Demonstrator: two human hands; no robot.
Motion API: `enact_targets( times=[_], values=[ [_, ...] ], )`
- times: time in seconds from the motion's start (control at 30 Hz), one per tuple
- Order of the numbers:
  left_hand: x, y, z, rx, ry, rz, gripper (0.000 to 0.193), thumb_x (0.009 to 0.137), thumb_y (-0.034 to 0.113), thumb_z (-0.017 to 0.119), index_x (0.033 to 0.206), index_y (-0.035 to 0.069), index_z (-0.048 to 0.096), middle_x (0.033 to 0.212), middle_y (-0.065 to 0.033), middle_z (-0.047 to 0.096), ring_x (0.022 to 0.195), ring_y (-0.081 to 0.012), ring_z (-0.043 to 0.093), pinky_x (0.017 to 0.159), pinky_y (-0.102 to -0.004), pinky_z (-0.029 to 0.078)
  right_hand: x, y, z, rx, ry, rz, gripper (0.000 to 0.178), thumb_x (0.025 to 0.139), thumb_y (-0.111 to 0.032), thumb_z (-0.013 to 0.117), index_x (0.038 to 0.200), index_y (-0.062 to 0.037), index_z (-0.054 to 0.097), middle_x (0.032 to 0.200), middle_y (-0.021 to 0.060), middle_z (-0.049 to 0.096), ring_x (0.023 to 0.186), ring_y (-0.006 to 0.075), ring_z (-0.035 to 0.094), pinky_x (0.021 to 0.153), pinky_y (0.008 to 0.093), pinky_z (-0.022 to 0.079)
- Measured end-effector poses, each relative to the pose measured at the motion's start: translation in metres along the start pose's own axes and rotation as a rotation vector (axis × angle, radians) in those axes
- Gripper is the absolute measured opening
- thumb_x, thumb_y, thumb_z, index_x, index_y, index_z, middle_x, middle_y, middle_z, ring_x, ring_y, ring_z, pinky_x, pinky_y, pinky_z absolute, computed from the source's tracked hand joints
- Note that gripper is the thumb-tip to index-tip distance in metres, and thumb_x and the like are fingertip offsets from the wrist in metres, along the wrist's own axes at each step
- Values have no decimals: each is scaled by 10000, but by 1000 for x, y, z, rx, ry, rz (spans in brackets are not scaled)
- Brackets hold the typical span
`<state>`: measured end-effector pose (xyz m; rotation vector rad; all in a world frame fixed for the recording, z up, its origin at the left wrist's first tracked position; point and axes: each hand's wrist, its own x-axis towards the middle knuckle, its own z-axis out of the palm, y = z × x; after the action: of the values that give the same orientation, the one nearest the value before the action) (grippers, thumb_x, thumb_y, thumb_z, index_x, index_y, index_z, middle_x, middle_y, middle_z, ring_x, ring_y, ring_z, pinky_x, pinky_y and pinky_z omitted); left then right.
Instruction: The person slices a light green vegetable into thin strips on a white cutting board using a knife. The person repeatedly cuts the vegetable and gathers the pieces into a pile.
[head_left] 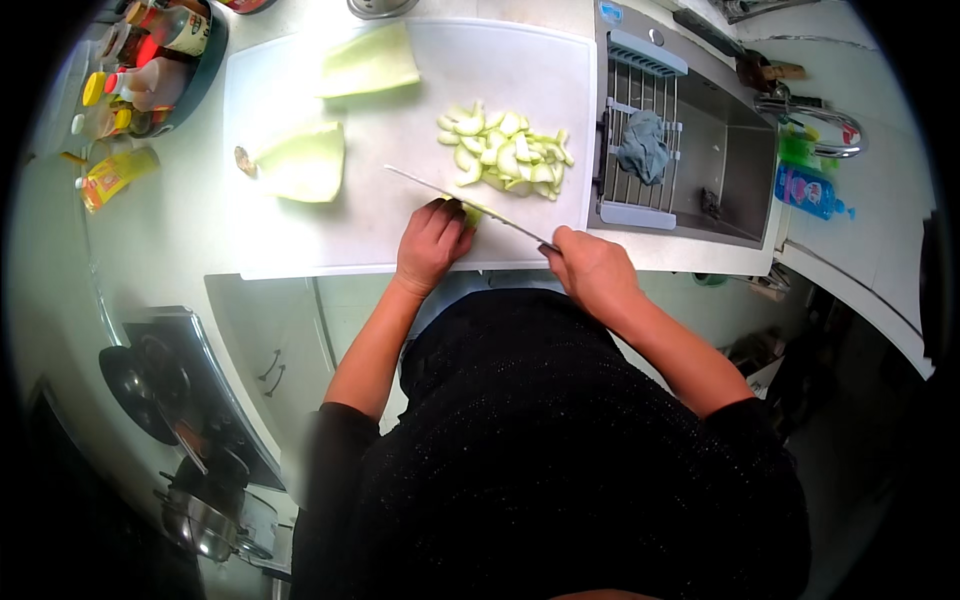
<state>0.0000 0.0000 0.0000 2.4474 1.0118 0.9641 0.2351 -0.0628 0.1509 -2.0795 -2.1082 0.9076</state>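
Note:
My right hand (592,265) is closed round the handle of a kitchen knife (480,207), whose long blade slants up and to the left over the cutting board (285,240). Against the near side of the blade, my left hand (434,240) presses a piece of pale green gourd (474,213) down with curled fingers, which hide most of it. Just beyond the blade lies a loose pile of gourd slices (508,150). Two large gourd chunks rest farther left: a chunk with its stem end (302,165) and a chunk near the back edge (370,62).
To the right is a steel sink (745,170) with a drying rack (640,205) holding a grey-blue cloth (643,148). A faucet (825,128) and a blue bottle (805,192) stand past it. Condiment bottles (150,85) crowd the far left; a stove (185,390) is at lower left.

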Motion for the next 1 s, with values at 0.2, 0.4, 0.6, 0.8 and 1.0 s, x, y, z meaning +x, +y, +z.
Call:
enact_targets(
  times=[0.2,0.4,0.6,0.8,1.0],
  values=[
    [1,2,-6,-51,2,-8,323,722,93,785,1015,22,670,1104,-119,670,1001,-306,640,870,-404,530,4,-6,17,-22,-27,-8,247,944,-198,668,901,-20,503,745,197,641,679,424,637,593,503,508],
    [2,1,-6,-65,2,-27,317,719,94,785,1004,32,661,1070,-120,657,961,-310,632,841,-409,527,45,-3,60,13,71,-58,232,921,-192,668,901,-15,519,771,211,656,723,424,662,628,507,528],
    [1,2,-6,-62,36,-24,346,723,88,802,1031,30,655,1086,-123,651,987,-314,635,861,-404,531,42,-8,34,134,140,29,233,963,-257,661,897,-53,569,757,193,640,714,437,627,626,515,493],
    [-3,2,-5,-36,22,-49,337,722,95,811,1019,29,665,1089,-121,655,1006,-309,634,874,-400,535,6,-12,-14,-34,-52,68,250,962,-264,664,893,-52,550,724,194,632,690,436,620,609,525,480],
    [-3,0,-2,-40,29,-53,324,703,96,806,989,36,666,1082,-121,651,996,-316,629,866,-410,531,8,-9,2,-56,-96,45,256,961,-244,653,886,-31,532,733,198,641,708,423,645,617,521,504]
  ],
)
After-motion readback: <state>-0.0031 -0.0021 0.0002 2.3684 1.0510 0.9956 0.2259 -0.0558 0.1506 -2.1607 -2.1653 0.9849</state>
